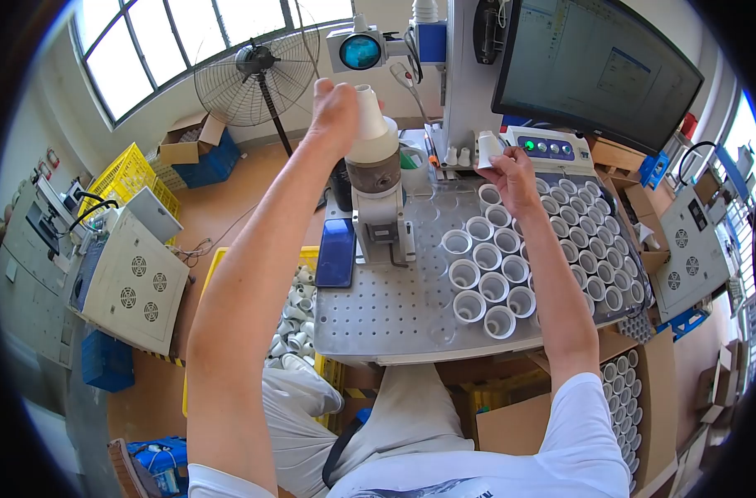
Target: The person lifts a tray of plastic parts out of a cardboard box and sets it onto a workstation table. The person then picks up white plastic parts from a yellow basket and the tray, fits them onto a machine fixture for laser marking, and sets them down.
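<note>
My left hand (335,114) is closed around a white tapered cup (370,116) at the top of a round fixture (374,173). Its fingers are mostly hidden behind the cup. My right hand (515,178) pinches another white tapered cup (486,151) by its lower end, narrow end up, above the back of the metal table (370,311). Below and around my right forearm, several white cups (494,287) stand in rows with their open mouths upward. Above the fixture hangs a machine head with a round blue-green lens (360,51).
A blue phone (336,253) lies left of the fixture. At the back right are a monitor (598,66) and a control box with lit buttons (548,148). A yellow crate (332,369) of loose white parts stands below left; a cardboard box (656,390) of cups stands right.
</note>
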`<state>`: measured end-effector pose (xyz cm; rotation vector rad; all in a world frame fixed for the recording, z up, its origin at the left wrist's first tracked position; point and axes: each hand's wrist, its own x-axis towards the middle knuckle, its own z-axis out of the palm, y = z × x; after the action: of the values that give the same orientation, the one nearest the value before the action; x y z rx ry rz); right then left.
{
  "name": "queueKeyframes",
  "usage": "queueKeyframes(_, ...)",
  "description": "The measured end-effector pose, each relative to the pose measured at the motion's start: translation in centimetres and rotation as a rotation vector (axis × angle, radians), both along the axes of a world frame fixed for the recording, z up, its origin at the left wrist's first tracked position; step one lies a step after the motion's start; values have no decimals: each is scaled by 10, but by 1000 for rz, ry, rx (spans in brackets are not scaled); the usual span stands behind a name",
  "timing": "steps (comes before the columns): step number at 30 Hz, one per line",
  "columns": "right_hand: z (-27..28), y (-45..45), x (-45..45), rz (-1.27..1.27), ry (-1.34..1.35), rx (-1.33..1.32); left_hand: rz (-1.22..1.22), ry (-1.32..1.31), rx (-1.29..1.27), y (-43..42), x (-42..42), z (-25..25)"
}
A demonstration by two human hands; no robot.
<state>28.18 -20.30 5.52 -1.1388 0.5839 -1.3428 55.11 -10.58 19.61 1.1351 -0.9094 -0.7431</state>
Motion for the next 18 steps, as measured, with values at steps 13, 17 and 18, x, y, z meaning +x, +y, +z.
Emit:
queueKeyframes(13, 97, 59, 157, -85, 367, -552, 678, -1276, 97, 107, 186, -77)
queueKeyframes(17, 82, 59, 164, -151, 483, -648, 823, -956, 224, 152, 365, -227)
queueKeyframes(18, 79, 56, 158, -159, 473, -693, 840, -687, 121, 165, 409, -270)
